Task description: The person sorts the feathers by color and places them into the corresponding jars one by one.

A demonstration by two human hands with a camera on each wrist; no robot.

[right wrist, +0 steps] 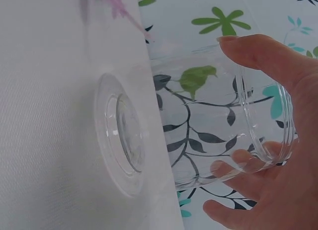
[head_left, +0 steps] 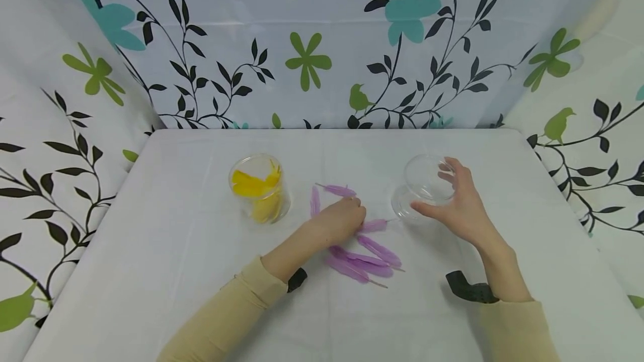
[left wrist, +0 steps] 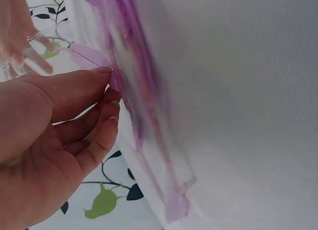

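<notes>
Several purple feathers (head_left: 359,264) lie on the white table in the middle of the head view. My left hand (head_left: 339,221) reaches down among them, and in the left wrist view its thumb and index finger pinch a purple feather (left wrist: 116,80). To the right, a clear jar (right wrist: 198,115) stands on the table with nothing visible inside. My right hand (head_left: 465,205) holds it near the rim, thumb on one side and fingers curved round the other. Left of the feathers, a second clear jar (head_left: 284,205) contains yellow feathers (head_left: 264,189).
A white cloth covers the table (head_left: 126,272). Patterned curtains (head_left: 327,4) with leaves, flowers and birds hang behind it and along both sides. A dark strap (head_left: 470,289) shows at the right wrist.
</notes>
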